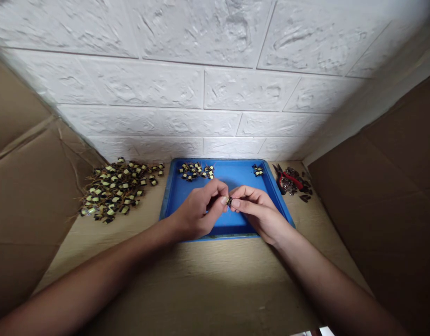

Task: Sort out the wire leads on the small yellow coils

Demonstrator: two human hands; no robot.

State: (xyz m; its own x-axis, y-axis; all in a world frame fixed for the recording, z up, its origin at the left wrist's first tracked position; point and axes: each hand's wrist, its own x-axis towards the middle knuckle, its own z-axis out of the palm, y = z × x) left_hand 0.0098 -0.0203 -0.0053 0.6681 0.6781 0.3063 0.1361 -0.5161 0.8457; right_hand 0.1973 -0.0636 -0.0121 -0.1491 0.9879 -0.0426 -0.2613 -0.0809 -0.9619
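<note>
My left hand and my right hand meet above the blue tray. Thumb and forefinger of each are pinched on one small wire-wound transformer, black with yellow tape. The fingers cover most of it. Behind my left hand, a loose group of the same transformers lies in the tray's far left part. A few more transformers sit in its far right corner.
A large heap of transformers with thin copper-coloured wires is left of the tray. To its right, red-handled pliers lie on small dark shiny pieces. Cardboard walls flank the table; a white brick-patterned wall stands behind.
</note>
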